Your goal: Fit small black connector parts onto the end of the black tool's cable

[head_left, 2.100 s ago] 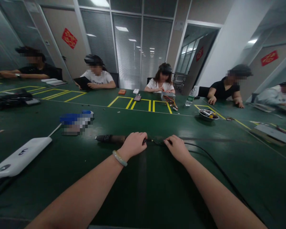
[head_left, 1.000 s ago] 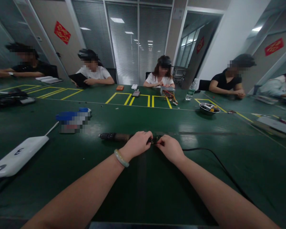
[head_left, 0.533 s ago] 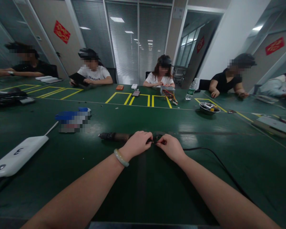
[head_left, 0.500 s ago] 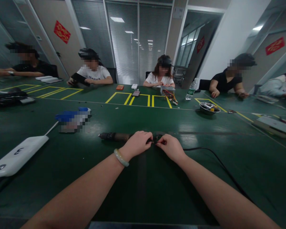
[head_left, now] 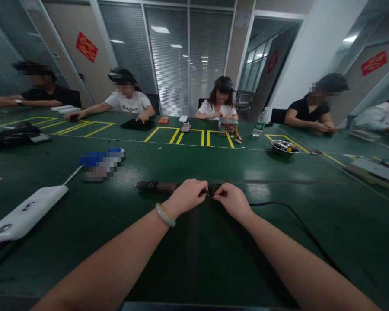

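Note:
My left hand [head_left: 188, 194], with a jade-like bangle at the wrist, is closed in a pinch on a small dark piece near the table's middle. My right hand [head_left: 234, 201] faces it, its thumb and fingers also pinched on something dark. Between the fingertips a tiny brassy part [head_left: 208, 194] shows; its kind is too small to tell. Behind my left hand lies a dark, inline electric screwdriver [head_left: 158, 186], its tip pointing left and its rear hidden by the hand. A black cable [head_left: 278, 204] runs from behind my right hand toward the lower right.
On the green table [head_left: 155, 259], a white power bank marked 3 [head_left: 35, 211] lies at left, near a pixelated phone-like item [head_left: 105, 166]. A metal bowl [head_left: 285, 148] of small parts and a water bottle [head_left: 261, 123] stand at right. Several people sit across.
My hands stay nearly still in the same pinch. Across the table, a person in a white shirt has lowered a black tray onto the table and stretched one arm to the left.

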A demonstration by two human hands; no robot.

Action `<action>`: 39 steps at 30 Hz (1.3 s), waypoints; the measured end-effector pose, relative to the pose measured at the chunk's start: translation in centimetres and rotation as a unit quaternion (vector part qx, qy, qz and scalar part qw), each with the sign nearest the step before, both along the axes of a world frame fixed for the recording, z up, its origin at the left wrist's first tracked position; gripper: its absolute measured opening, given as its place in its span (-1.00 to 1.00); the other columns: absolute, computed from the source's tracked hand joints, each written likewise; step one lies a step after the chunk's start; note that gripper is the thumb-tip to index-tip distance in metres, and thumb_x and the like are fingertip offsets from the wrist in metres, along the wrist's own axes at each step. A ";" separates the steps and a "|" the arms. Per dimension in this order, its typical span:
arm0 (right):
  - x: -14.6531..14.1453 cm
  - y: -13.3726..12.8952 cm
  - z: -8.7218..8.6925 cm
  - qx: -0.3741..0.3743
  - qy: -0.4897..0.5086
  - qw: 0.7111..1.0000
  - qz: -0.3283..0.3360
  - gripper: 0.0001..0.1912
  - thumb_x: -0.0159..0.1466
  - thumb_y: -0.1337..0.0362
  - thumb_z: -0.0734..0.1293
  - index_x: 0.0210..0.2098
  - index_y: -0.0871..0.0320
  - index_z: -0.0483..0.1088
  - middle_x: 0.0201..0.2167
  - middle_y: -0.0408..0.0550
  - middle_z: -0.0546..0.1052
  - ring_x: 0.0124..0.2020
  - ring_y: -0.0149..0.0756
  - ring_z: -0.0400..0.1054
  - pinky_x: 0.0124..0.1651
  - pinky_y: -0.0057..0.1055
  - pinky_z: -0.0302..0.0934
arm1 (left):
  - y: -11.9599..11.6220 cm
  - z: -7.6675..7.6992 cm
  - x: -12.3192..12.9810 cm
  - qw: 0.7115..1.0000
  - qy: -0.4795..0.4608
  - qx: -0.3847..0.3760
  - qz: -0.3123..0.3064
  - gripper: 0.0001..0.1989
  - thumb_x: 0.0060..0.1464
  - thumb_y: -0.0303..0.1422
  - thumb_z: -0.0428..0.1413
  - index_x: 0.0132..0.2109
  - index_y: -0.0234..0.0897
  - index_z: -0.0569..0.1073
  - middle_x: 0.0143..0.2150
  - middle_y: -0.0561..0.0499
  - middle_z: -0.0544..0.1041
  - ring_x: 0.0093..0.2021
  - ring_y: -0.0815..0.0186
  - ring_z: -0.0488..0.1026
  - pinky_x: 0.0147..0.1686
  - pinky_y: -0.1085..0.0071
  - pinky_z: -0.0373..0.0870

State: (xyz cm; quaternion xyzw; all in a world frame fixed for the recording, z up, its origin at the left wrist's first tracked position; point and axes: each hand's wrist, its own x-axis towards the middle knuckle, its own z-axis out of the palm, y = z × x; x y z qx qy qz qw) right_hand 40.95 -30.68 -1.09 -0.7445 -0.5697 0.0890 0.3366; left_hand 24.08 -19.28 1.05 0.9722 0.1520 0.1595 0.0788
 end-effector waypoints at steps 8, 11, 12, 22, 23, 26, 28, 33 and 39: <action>-0.1 -0.1 0.2 0.016 -0.004 1.000 0.007 -0.92 0.15 0.35 0.44 -0.45 0.10 0.46 -0.40 -0.19 0.42 -0.37 -0.36 0.30 -0.32 -0.44 0.10 | 0.1 -0.1 0.0 1.000 0.003 -0.010 0.000 -0.91 0.14 -0.39 0.07 -0.18 -0.22 0.40 -0.24 0.00 0.47 -0.17 0.24 0.41 -0.09 0.30 0.31; -0.2 -0.1 0.2 0.014 -0.007 1.000 0.004 -0.92 0.15 0.35 0.43 -0.44 0.10 0.46 -0.39 -0.19 0.42 -0.36 -0.35 0.31 -0.31 -0.44 0.11 | 0.1 0.0 0.0 1.000 0.003 -0.012 0.001 -0.90 0.15 -0.38 0.06 -0.16 -0.22 0.40 -0.22 0.00 0.48 -0.16 0.25 0.42 -0.09 0.29 0.31; -0.2 -0.1 0.2 0.012 -0.008 1.000 0.002 -0.93 0.16 0.35 0.43 -0.44 0.10 0.46 -0.39 -0.18 0.42 -0.36 -0.35 0.31 -0.31 -0.44 0.11 | 0.1 0.0 -0.1 1.000 0.004 -0.012 0.004 -0.89 0.15 -0.38 0.06 -0.16 -0.22 0.40 -0.22 -0.01 0.48 -0.16 0.25 0.42 -0.08 0.29 0.31; 0.0 -0.2 0.0 0.021 -0.007 1.000 0.001 -0.93 0.16 0.36 0.43 -0.44 0.11 0.46 -0.39 -0.19 0.41 -0.38 -0.37 0.30 -0.31 -0.44 0.11 | 0.2 -0.1 -0.1 1.000 0.002 -0.021 0.002 -0.88 0.15 -0.36 0.06 -0.15 -0.22 0.41 -0.21 -0.01 0.48 -0.14 0.24 0.42 -0.06 0.27 0.31; 0.0 -0.2 0.0 0.022 -0.005 1.000 0.002 -0.93 0.16 0.36 0.43 -0.44 0.11 0.46 -0.39 -0.19 0.41 -0.38 -0.37 0.30 -0.31 -0.44 0.12 | 0.2 -0.1 -0.1 1.000 0.003 -0.019 0.002 -0.88 0.15 -0.36 0.07 -0.15 -0.22 0.41 -0.21 -0.01 0.48 -0.14 0.24 0.42 -0.06 0.27 0.31; 0.0 -0.1 0.0 0.026 0.000 1.000 0.000 -0.93 0.17 0.35 0.42 -0.44 0.12 0.46 -0.40 -0.18 0.41 -0.38 -0.36 0.30 -0.31 -0.45 0.12 | 0.1 0.0 0.0 1.000 0.006 -0.011 0.004 -0.88 0.14 -0.37 0.08 -0.15 -0.23 0.41 -0.21 -0.02 0.48 -0.14 0.23 0.42 -0.06 0.28 0.31; 0.0 0.0 0.0 0.033 0.001 0.999 -0.001 -0.93 0.17 0.34 0.41 -0.44 0.12 0.46 -0.41 -0.18 0.41 -0.38 -0.36 0.30 -0.32 -0.45 0.12 | 0.0 0.1 0.0 1.000 0.006 -0.006 0.006 -0.88 0.14 -0.38 0.08 -0.15 -0.23 0.41 -0.22 -0.02 0.49 -0.14 0.23 0.42 -0.06 0.27 0.31; 0.0 0.4 -0.4 0.030 0.007 0.999 -0.016 -0.93 0.18 0.30 0.41 -0.43 0.12 0.47 -0.41 -0.17 0.43 -0.38 -0.35 0.31 -0.33 -0.44 0.13 | -0.1 0.1 0.0 1.000 0.002 -0.005 0.005 -0.88 0.15 -0.37 0.07 -0.15 -0.23 0.41 -0.22 -0.01 0.49 -0.15 0.24 0.42 -0.07 0.29 0.31; -0.1 1.1 -0.7 0.050 0.004 0.998 -0.023 -0.93 0.20 0.29 0.39 -0.41 0.12 0.44 -0.39 -0.18 0.44 -0.38 -0.35 0.31 -0.32 -0.44 0.12 | 0.0 -0.2 0.1 1.000 -0.004 0.001 0.010 -0.88 0.13 -0.36 0.09 -0.16 -0.22 0.40 -0.24 0.01 0.47 -0.18 0.25 0.42 -0.10 0.31 0.31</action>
